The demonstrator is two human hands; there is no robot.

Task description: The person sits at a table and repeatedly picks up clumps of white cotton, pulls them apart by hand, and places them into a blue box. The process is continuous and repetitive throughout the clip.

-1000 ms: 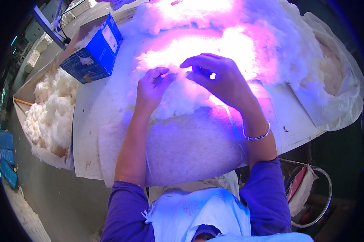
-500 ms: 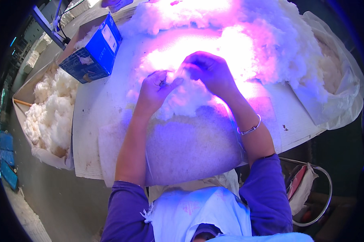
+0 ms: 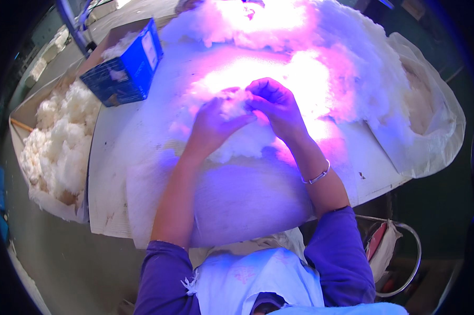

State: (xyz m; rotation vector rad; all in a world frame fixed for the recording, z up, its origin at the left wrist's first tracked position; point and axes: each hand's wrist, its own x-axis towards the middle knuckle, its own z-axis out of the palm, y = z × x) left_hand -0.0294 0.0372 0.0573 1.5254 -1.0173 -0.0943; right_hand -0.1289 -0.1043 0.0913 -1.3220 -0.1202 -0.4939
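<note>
My left hand (image 3: 214, 125) holds one side of a tuft of white fluffy cotton (image 3: 237, 103), its thumb stretched toward the right. The fingers of my right hand (image 3: 279, 107) are bent in a pinch at the tuft's other side. Both hands are close together above the table, over a thin layer of loose cotton (image 3: 242, 143). Pink and violet glare washes out the area behind them, and the left fingertips are partly hidden by the fluff.
A blue carton (image 3: 137, 65) with cotton in it stands at the table's far left. Beyond the table's left edge is a bin of cotton fluff (image 3: 63, 142). A cotton heap (image 3: 352, 58) covers the back right, beside a clear plastic bag (image 3: 442, 139). A curved metal frame (image 3: 416, 257) stands lower right.
My left hand has moved right, and the hands are closer together. More fluff shows between them. The whole view has shifted slightly.
</note>
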